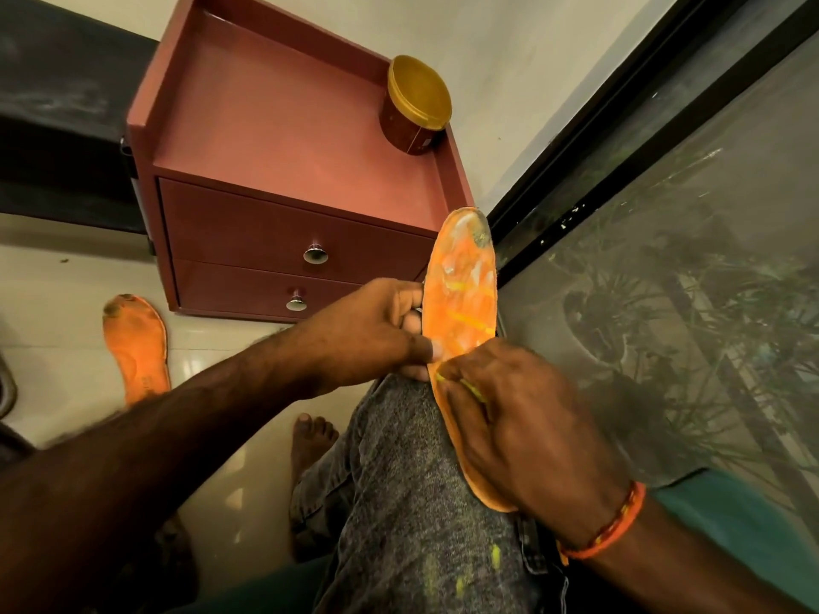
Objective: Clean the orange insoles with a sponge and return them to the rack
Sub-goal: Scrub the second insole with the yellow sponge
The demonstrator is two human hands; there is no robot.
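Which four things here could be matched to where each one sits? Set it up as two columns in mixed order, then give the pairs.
Things:
1. gold-lidded jar
2. insole being cleaned
3. second insole
4. orange thread band

Places:
A. flat on the floor tiles
B. around the right wrist
C. on top of the red drawer cabinet
D. resting on the knee, held by both hands

Pairs: 1-C, 2-D, 3-A, 4-B
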